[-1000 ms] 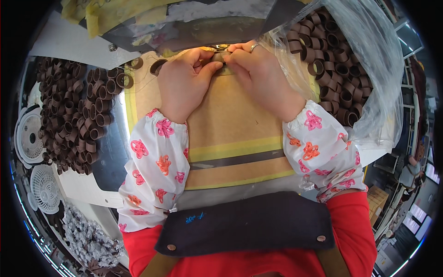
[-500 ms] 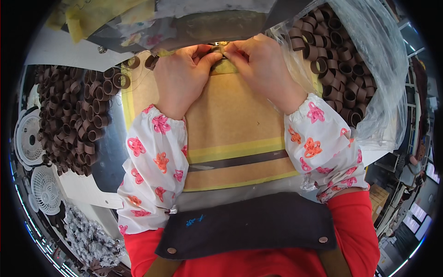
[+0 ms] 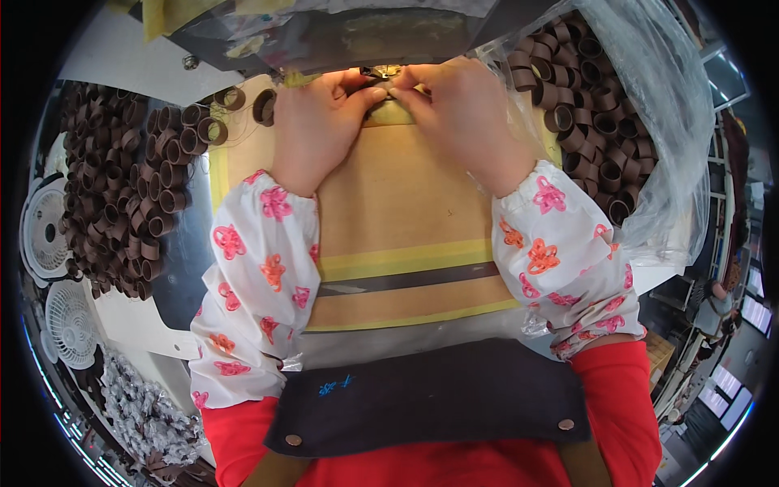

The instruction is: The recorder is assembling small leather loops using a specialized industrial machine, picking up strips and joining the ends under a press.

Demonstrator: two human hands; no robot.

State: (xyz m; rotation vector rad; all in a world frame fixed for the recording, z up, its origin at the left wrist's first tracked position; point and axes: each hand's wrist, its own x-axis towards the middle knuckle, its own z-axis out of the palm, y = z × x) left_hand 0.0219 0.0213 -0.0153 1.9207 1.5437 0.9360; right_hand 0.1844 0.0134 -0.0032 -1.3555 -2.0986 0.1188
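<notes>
- In the head view, a small dark brown piece (image 3: 380, 84), partly hidden, is held at the far end of a tan, yellow-striped board (image 3: 398, 187).
- It is pinched by the fingertips of the left hand (image 3: 316, 122) and the right hand (image 3: 464, 114).
- Left of the board, brown cylindrical rings (image 3: 122, 178) are heaped.
- Right of it, more brown rings (image 3: 604, 122) are bordered by clear plastic sheeting (image 3: 673, 138).

Left hand (image 3: 318, 122), right hand (image 3: 469, 115), pinched brown piece (image 3: 382, 85)
</notes>
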